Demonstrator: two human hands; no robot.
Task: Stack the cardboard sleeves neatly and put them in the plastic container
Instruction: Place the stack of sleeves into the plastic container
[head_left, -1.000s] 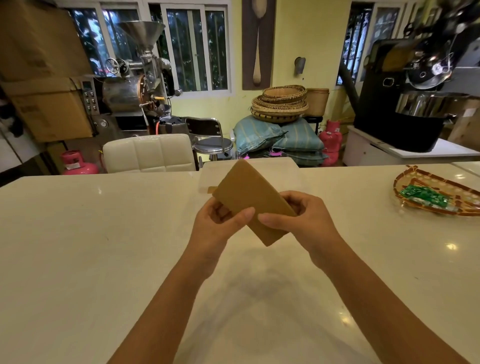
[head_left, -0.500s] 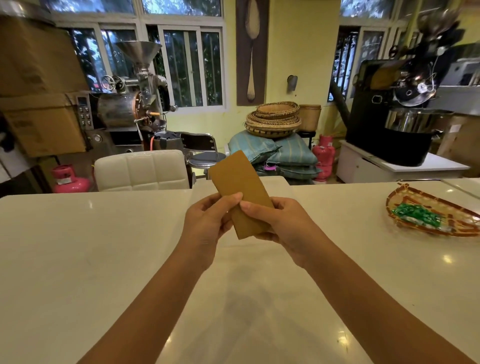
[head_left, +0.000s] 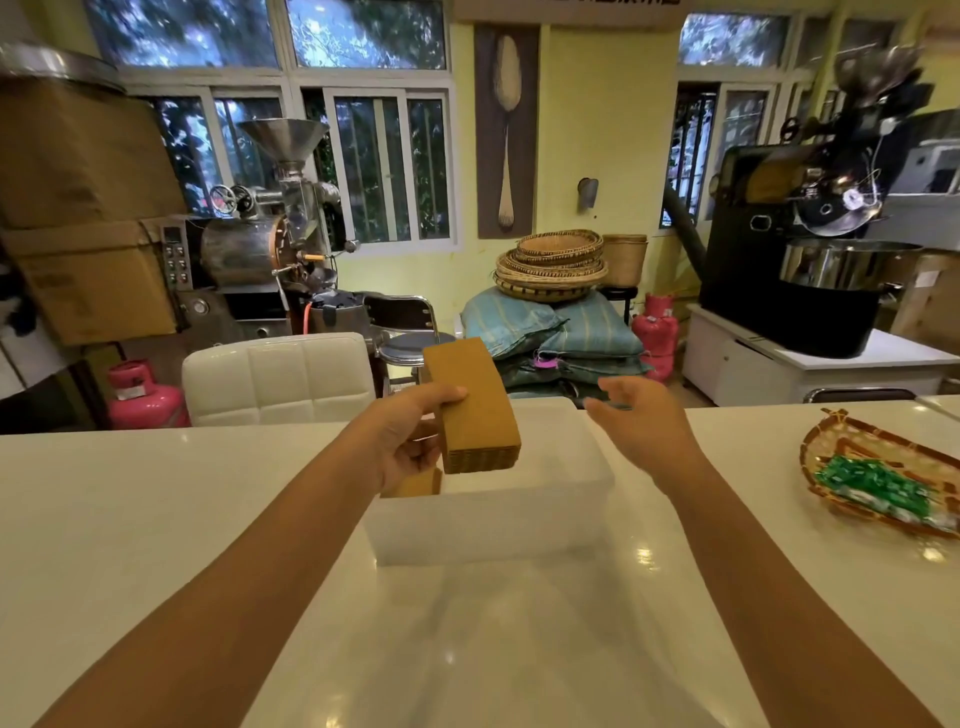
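Note:
My left hand (head_left: 410, 436) grips a neat stack of brown cardboard sleeves (head_left: 475, 410) and holds it over the left part of the translucent plastic container (head_left: 498, 525), which stands on the white counter in front of me. A bit of brown cardboard (head_left: 415, 486) shows inside the container at its left wall, below my hand. My right hand (head_left: 641, 426) hovers above the container's right rim, fingers apart, holding nothing.
A woven tray (head_left: 831, 447) with green-wrapped items lies on the counter at the right. A white padded chair (head_left: 278, 376) stands behind the counter's far edge. Roasting machines, baskets, sacks and pink gas cylinders fill the room beyond.
My right hand has let go of the sleeve stack and moved off to the right. My left hand alone now holds the stack, carried forward over the container.

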